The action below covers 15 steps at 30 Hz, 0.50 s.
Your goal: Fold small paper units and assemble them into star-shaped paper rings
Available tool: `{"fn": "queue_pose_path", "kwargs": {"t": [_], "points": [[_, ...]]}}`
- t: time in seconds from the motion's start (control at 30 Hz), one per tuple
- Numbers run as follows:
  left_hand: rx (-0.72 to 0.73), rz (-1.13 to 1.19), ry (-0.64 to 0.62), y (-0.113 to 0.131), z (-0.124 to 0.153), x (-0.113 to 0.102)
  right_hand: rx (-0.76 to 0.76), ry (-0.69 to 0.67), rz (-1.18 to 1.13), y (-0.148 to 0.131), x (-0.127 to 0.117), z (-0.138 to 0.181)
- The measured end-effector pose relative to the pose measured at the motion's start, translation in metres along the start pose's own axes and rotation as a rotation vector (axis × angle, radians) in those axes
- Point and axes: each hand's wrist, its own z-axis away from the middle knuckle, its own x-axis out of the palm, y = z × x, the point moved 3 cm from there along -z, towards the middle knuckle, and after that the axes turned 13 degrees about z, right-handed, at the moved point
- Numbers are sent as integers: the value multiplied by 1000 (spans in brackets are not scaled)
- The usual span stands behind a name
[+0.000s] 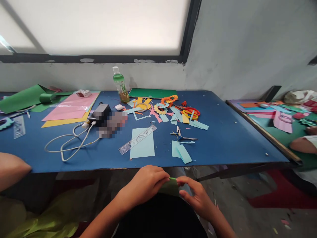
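Note:
A piece of green paper is held over my lap, below the table's front edge. My left hand pinches its upper edge, where a brighter green rim shows. My right hand grips the paper's right side between thumb and forefinger. On the table in front of my hands lies a light blue sheet with a clear ruler across it. To the right are smaller light blue pieces and a pair of dark-handled scissors. The lower part of the green paper is partly hidden by my hands.
Paper scraps and rings surround red-and-yellow-handled scissors on the blue table. A bottle stands behind. A white cable loops left of the ruler, beside a black box. Another person's elbow is at left.

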Motion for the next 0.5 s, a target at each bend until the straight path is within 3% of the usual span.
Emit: {"fn": "queue_pose_path", "kwargs": {"t": [0.07, 0.17, 0.37, 0.5], "points": [[37, -44, -31, 4, -2, 8, -136, 55, 135, -12, -3, -10], [49, -85, 41, 6, -3, 15, -270, 138, 272, -24, -4, -19], [182, -40, 315, 6, 1, 19, -295, 213, 334, -29, -4, -15], [241, 61, 268, 9, 2, 18, -312, 192, 316, -33, -7, -11]]}}
